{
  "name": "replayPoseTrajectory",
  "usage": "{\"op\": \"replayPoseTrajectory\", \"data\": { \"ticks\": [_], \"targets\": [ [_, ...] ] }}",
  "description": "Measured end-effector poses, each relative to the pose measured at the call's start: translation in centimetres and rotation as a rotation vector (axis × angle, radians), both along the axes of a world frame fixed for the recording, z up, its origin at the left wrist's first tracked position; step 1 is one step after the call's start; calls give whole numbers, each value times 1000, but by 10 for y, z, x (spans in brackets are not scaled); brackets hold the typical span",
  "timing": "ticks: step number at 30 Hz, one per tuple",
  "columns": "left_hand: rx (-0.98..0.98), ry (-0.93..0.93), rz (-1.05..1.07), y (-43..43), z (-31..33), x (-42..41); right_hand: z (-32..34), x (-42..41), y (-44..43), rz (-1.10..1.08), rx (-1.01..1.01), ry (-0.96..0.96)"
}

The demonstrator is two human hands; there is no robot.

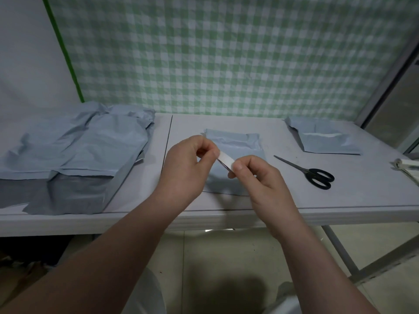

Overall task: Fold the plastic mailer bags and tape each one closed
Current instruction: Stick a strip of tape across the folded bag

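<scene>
Two hands are raised together over the middle of the white table [272, 200], and a short white strip of tape [224, 163] is held stretched between them. The left hand [188, 164] is curled, with one end of the strip pinched between thumb and fingertips; the right hand [260, 184] is likewise curled, with the other end pinched between thumb and forefinger. Directly beneath and just beyond the hands, a folded blue-grey plastic mailer bag [238, 143] lies flat on the table, with its upper flap turned down and no tape yet seen across it. To the left, a heap of unfolded blue-grey mailer bags [79, 150] is spread out and overlapped, reaching from the far edge to the near one. At the far right, a finished mailer bag [324, 141] is laid, folded, with a pale strip across its seam. Black-handled scissors [315, 174] are set down between the two folded bags, with the blades pointed left, and what appears to be a roll of tape [408, 165] is cut off by the right edge of the view. The taping step for the middle bag is judged to be in hand: the piece is cut and is being readied or peeled. For the next move, the strip would need to be lowered sticky side down, centred over the flap's edge so that both flap and body are caught, and then pressed flat from the middle outward, so that no wrinkle is trapped and the strip is kept from sticking to itself.
</scene>
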State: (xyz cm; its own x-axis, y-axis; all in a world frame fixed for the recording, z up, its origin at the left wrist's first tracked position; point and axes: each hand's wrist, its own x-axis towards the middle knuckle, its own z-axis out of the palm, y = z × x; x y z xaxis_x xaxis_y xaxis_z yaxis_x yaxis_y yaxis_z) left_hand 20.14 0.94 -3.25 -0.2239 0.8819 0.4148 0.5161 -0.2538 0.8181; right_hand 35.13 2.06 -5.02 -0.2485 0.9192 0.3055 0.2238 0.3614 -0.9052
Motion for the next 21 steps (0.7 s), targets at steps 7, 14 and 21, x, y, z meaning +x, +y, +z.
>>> {"op": "replayPoseTrajectory", "data": {
  "ticks": [7,14,21],
  "targets": [
    [-76,-131,12,11,2,-2,17,12,24,-112,125,-312],
    [-127,-148,2,32,14,-17,28,11,57,-252,133,-499],
    [-285,-165,25,61,2,-43,27,9,86,-62,-143,-61]
  ]
}}
